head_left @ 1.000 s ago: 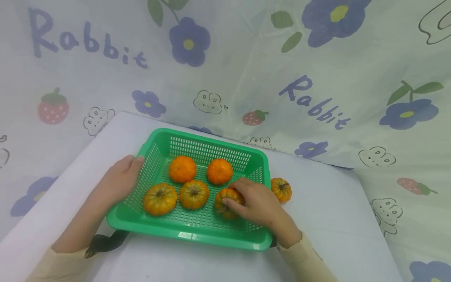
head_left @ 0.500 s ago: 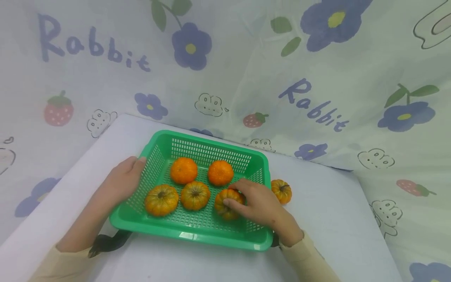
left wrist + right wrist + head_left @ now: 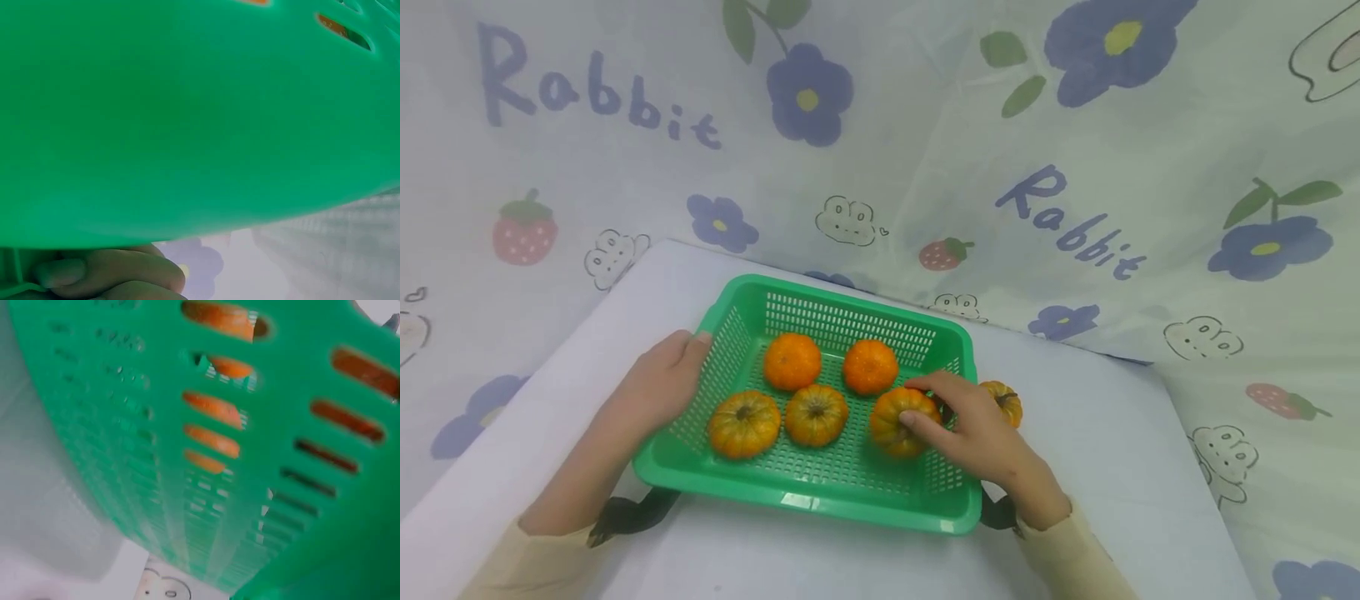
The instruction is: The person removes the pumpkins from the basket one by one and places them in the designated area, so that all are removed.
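A green plastic basket (image 3: 805, 500) with slotted walls stands on the white table. At its left side my left hand (image 3: 662, 379) grips the rim, thumb on top and fingers curled under the edge in the left wrist view. Inside the basket's right part, my right hand (image 3: 973, 429) holds a ribbed orange-green pumpkin (image 3: 898, 421) between thumb and fingers. Beside it lie a small mottled pumpkin (image 3: 816, 415) and a larger one (image 3: 745, 423). Behind them are two smoother orange pumpkins, one left (image 3: 792, 362) and one right (image 3: 870, 367). The right wrist view shows mostly the basket's wall (image 3: 169, 506).
Outside the basket, another small pumpkin (image 3: 1006, 404) sits on the white table (image 3: 1097, 467), partly hidden behind my right hand. A printed cloth (image 3: 880, 125) with flowers and rabbits hangs behind the table.
My right hand has shifted slightly up and to the right together with the pumpkin it holds. The left hand stays on the basket rim.
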`<state>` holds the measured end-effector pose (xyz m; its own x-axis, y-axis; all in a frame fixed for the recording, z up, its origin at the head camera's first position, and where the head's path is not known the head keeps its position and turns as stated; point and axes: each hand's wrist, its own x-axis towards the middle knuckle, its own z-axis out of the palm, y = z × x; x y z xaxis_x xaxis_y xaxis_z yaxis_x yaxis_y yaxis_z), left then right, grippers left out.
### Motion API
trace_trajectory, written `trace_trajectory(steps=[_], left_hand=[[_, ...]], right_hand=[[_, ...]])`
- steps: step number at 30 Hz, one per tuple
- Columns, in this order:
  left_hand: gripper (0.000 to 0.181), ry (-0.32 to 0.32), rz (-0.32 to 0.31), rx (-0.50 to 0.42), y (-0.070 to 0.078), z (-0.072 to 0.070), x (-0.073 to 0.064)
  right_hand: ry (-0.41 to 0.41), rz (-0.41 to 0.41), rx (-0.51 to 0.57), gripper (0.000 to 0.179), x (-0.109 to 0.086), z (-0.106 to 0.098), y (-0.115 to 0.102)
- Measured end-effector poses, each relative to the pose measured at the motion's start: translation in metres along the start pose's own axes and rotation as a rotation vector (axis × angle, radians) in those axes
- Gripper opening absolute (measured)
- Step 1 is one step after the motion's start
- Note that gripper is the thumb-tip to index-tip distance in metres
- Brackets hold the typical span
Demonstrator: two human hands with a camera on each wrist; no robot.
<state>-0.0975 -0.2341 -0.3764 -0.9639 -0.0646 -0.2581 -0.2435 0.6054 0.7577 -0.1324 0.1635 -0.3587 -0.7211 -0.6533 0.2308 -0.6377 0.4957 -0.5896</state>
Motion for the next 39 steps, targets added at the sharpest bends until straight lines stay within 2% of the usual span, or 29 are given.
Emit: trace_trajectory(steps=[12,25,30,34,39], left_hand=[[0.065,0.0,0.009,0.005,-0.001,0.001,0.001],[0.063,0.004,0.018,0.021,0.0,0.0,0.001],[0.064,0.002,0.018,0.011,0.0,-0.001,0.001],[0.063,0.004,0.024,0.011,0.001,-0.001,0.0],[0.064,0.0,0.021,-0.004,0.002,-0.001,0.0]], right_hand=[[0.095,-0.009,-0.08,0.029,-0.015,-0.021,0.001],[0.262,0.067,-0.113,0.034,-0.045,-0.054,0.016],[0.287,0.117,-0.14,0.033,-0.054,-0.061,0.021],[0.304,0.187,-0.161,0.031,-0.061,-0.065,0.026],[0.36,0.255,-0.184,0.03,-0.072,-0.07,0.034]])
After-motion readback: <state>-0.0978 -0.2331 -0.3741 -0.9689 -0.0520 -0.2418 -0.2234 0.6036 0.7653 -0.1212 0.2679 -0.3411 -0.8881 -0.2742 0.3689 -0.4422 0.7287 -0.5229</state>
